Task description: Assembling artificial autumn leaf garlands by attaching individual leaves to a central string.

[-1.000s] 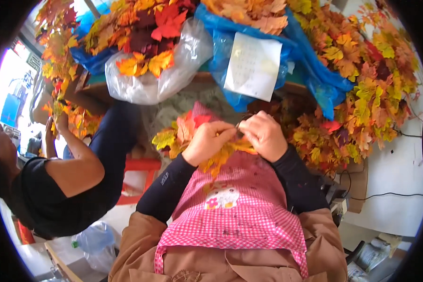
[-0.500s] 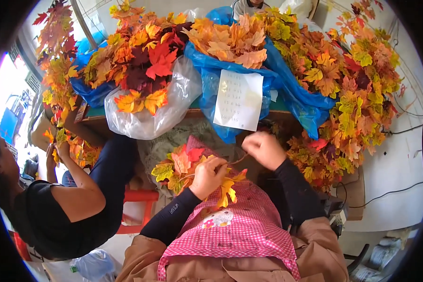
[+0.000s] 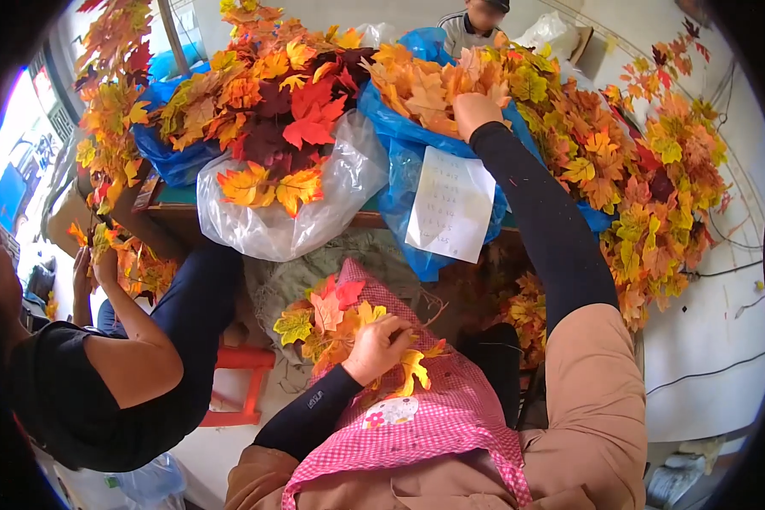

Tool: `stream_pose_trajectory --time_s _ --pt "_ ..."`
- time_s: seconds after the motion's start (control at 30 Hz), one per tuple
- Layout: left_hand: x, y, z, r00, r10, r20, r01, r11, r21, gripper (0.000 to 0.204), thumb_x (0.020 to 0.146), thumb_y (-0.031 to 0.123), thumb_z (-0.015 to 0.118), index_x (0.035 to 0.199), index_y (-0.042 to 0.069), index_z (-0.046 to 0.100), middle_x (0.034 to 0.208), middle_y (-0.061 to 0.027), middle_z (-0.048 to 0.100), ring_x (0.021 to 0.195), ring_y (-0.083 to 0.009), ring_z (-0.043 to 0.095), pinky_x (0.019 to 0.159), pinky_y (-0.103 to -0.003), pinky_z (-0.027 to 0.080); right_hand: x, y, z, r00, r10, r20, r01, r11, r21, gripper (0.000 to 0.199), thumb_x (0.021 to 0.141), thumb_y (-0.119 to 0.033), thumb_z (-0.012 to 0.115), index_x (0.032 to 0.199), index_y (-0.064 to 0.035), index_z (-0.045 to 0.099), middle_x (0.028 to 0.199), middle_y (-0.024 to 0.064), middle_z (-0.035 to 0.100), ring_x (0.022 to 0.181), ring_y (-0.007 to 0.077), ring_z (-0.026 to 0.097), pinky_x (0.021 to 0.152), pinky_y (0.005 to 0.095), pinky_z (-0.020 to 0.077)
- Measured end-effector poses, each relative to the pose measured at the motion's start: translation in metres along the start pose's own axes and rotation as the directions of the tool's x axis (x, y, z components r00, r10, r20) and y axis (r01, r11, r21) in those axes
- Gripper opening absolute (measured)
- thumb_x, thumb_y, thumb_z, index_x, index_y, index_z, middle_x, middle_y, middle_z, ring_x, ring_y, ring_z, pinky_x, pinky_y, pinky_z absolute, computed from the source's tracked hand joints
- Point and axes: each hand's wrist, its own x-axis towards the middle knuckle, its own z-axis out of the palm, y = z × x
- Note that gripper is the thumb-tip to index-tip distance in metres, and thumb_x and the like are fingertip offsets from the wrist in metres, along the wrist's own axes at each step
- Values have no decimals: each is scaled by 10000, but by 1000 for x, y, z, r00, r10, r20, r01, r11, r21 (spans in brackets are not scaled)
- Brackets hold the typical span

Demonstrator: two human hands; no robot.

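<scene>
My left hand point(image 3: 376, 350) is closed on a small garland of artificial maple leaves point(image 3: 321, 327) in yellow, orange and red, over the lap of my pink checked apron point(image 3: 450, 408). A thin loose stem end point(image 3: 436, 308) sticks out beyond the bunch. With the arm stretched forward, my right hand point(image 3: 478, 115) touches a heap of pale orange artificial leaves point(image 3: 421, 89) in a blue plastic bag point(image 3: 389, 136). Its fingers are hidden among those leaves. A handwritten white paper sheet point(image 3: 450, 204) hangs on the front of this bag.
A clear plastic bag point(image 3: 272, 238) with red and orange leaves lies to the left on the table. Long leaf garlands point(image 3: 654, 229) hang at the right. At my left a co-worker point(image 3: 93, 391) handles leaves, beside a red stool point(image 3: 245, 382). Another person point(image 3: 472, 30) is across the table.
My right hand has left the stem near the lap and reached forward to the orange leaves. My left hand keeps its hold on the garland. The view has shifted slightly.
</scene>
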Motion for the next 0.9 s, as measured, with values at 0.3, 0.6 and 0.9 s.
stream_pose_trajectory --time_s 0.3,0.6,0.9 --pt "-2 -12 -4 999 11 45 -10 999 -31 126 823 87 649 910 -5 651 787 -143 626 699 -281 630 605 -350 487 22 8 -8 855 513 -78 -56 240 969 236 867 -225 659 1014 -46 708 960 106 700 876 213 661 778 301 498" --pt "-13 18 -7 954 284 -95 -252 933 257 121 795 91 676 908 48 683 960 -125 606 754 -279 642 621 -349 528 -84 -28 -108 989 -123 -82 69 -106 992 177 934 -188 524 967 -30 597 1010 52 624 940 163 588 869 316 458" --pt "2 27 -7 961 274 -37 -257 937 237 157 772 87 647 923 44 660 1319 -208 496 873 -363 651 709 -401 540 -259 -88 -90 570 -383 727 -767 70 638 150 952 -154 546 955 -21 616 653 15 620 549 108 595 505 234 467"
